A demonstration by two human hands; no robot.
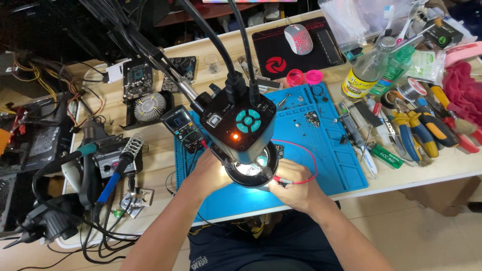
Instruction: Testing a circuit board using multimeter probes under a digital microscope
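Note:
A black microscope camera point(237, 125) with a lit ring light hangs over the blue work mat point(331, 155) and hides what lies under it. My left hand point(207, 170) reaches under the camera from the left; its fingers are hidden. My right hand point(296, 183) sits at the mat's front and pinches a red test probe point(281, 179), whose red lead point(307, 153) loops up over the mat. A dark multimeter point(182, 124) rests at the mat's left edge, just beyond my left hand.
A soldering iron in its stand point(123, 165) and station stand left. A circuit board with a round heatsink point(145, 103) lies behind. Pliers and cutters point(416, 128), syringes, bottles point(366, 73), a mouse on a pad point(298, 39) and a red cloth point(464, 93) crowd the right.

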